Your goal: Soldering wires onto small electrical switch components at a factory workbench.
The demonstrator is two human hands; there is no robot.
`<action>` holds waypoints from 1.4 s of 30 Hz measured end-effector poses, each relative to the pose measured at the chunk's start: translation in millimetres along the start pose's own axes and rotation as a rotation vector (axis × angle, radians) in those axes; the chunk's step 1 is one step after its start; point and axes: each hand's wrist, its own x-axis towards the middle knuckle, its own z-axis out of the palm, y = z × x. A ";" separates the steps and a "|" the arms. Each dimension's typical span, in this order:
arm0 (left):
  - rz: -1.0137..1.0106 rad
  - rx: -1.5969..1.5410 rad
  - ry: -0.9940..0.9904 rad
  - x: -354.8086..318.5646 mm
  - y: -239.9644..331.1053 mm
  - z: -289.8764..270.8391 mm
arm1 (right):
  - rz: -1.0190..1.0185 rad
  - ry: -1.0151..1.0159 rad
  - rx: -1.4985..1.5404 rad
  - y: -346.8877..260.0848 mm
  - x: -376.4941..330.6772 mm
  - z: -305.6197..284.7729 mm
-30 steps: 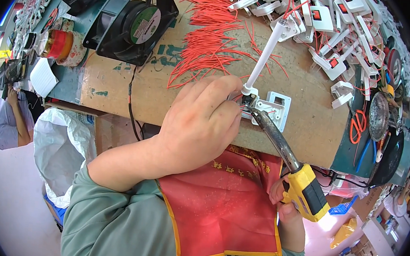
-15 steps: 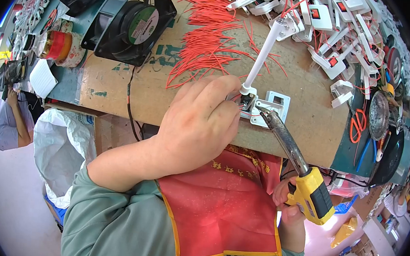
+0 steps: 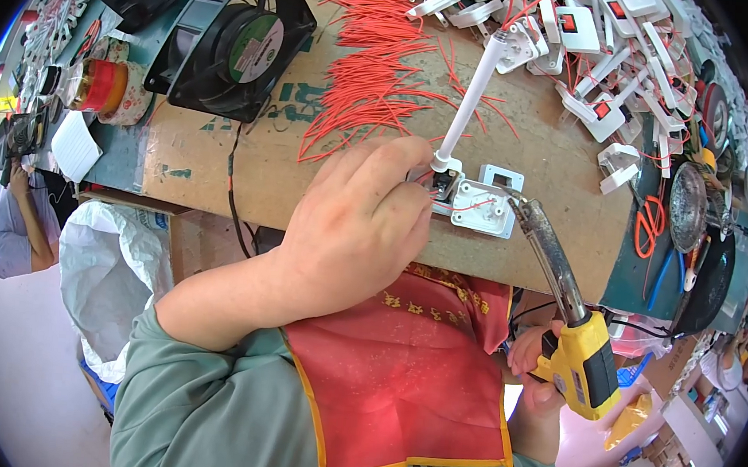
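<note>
My left hand (image 3: 361, 223) reaches across the bench, its fingers closed at the left side of a white plastic housing (image 3: 481, 209). A white tube (image 3: 472, 100) stands tilted up from that assembly, beside the fingertips. Small dark parts and a thin red wire show in the housing; what the fingertips pinch is hidden behind the hand. My right hand (image 3: 536, 363) grips a yellow-and-black gun-shaped soldering iron (image 3: 578, 363). Its long, sooty metal barrel points up and left, and the tip sits just right of the housing, seemingly apart from it.
Cut red wires (image 3: 375, 65) lie in a bundle on the cardboard sheet (image 3: 564, 197). White switch housings (image 3: 579, 29) are heaped at the back right. A black fan (image 3: 235, 39) stands at the left. Red-handled scissors (image 3: 649, 226) and a metal dish (image 3: 688, 206) lie at the right.
The soldering iron has drawn back to the right, so its tip has left the inside of the housing. My left hand stays in nearly the same place.
</note>
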 end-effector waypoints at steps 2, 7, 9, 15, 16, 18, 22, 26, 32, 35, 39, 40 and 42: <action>-0.002 -0.004 -0.001 -0.6 -0.1 -0.1 | 0.028 0.006 -0.007 -3.7 0.8 0.7; -0.018 -0.014 -0.019 -0.5 0.5 -3.4 | 0.006 0.072 -0.026 -11.7 -2.8 1.2; -0.051 -0.039 -0.039 0.0 1.9 -10.3 | -0.071 0.052 -0.071 -1.2 -9.0 -15.5; -0.101 0.104 -0.259 -7.9 -9.0 -42.5 | -0.186 0.042 -0.096 4.7 -13.1 -26.6; -0.078 0.095 -0.273 -8.9 -11.3 -42.5 | -0.170 0.035 -0.092 5.9 -13.7 -27.7; -0.056 0.074 -0.251 -8.1 -11.0 -40.4 | -0.156 0.030 -0.090 6.2 -14.5 -27.7; -0.018 -0.088 -0.118 -7.8 -4.2 -29.3 | -0.143 0.050 -0.062 5.3 -14.7 -22.1; 0.017 -0.220 0.007 -3.1 4.7 -2.8 | -0.157 0.048 -0.113 11.4 -21.4 -24.7; 0.064 -0.217 0.147 -0.4 4.8 8.0 | -0.070 0.077 -0.039 4.5 -22.9 -15.1; 0.040 -0.221 0.106 -8.8 -1.5 -9.0 | 0.124 0.191 -0.012 -12.6 -23.8 -3.0; 0.091 -0.068 0.054 -25.8 -8.7 -7.7 | -0.060 0.070 0.022 6.7 -20.0 -16.6; 0.120 -0.055 0.034 -28.1 -9.3 -3.9 | -0.062 0.056 0.024 7.9 -19.7 -17.3; 0.147 -0.040 0.017 -26.5 -7.2 1.0 | -0.065 0.040 0.025 8.3 -18.7 -17.2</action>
